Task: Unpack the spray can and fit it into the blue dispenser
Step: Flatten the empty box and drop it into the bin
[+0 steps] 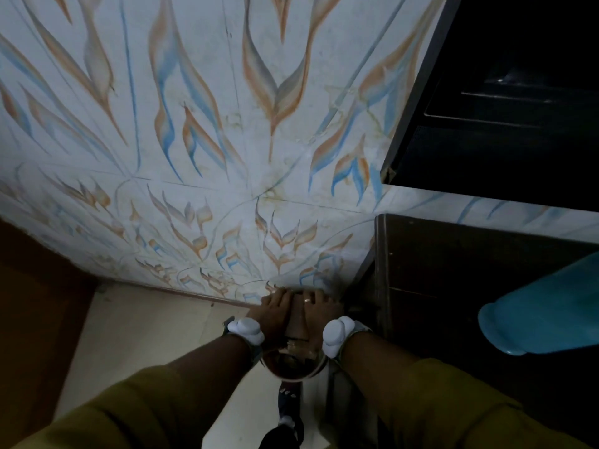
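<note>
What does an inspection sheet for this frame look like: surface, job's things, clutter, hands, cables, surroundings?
Surface: pale floor below; no worktop seen.
Job's things: brownish cylindrical item between both hands, with a round shiny end toward the camera; too dim to say whether it is the can or its packing. Blue plastic object at right edge, cropped, possibly the dispenser.
Clutter: nothing seen.
Hands: left hand and right hand both wrapped on the item; a ring on the right; white wrist-worn devices on both.
Cables: nothing seen.
Surroundings: tiled wall with orange-blue leaf pattern, dark cabinet at right, dark opening above it.
</note>
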Tool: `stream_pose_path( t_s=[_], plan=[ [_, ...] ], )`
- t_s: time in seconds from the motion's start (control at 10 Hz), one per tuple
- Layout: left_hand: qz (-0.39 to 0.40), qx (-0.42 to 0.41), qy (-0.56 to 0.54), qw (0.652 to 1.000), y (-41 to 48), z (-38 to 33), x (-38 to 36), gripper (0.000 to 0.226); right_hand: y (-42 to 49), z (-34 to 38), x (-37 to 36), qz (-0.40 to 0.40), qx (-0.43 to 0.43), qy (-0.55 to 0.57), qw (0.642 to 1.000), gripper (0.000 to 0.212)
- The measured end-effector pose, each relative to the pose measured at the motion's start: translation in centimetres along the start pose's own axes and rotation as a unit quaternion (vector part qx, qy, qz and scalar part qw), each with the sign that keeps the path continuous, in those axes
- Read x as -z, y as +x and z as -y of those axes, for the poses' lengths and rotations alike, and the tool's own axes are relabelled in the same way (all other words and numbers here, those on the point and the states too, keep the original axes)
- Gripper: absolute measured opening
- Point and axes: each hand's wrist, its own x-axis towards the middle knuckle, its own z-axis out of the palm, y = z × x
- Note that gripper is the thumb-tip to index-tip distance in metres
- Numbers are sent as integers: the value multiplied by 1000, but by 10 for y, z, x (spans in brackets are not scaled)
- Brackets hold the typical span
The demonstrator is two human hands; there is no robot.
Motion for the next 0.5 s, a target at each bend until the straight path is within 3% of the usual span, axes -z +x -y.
stream_pose_path(
  t_s=[0.1,0.2,0.3,0.4,0.5],
  plan=[
    [38,6,-32,999,6,-2,-24,83,-3,12,10,-9,-39,4,999,30],
    [49,23,-69,996,10,-4,-47,84,-18,9,28,131,-56,59,988,51],
    [78,49,-100,991,21,-3,-82,83,-15,-5,5,171,-76,117,975,55],
    [118,70,-115,984,31,2,-104,85,-4,-10,-14,185,-89,96,974,57],
    [98,110,-169,975,56,33,-128,89,25,-10,-51,-234,-49,-8,971,61]
  ],
)
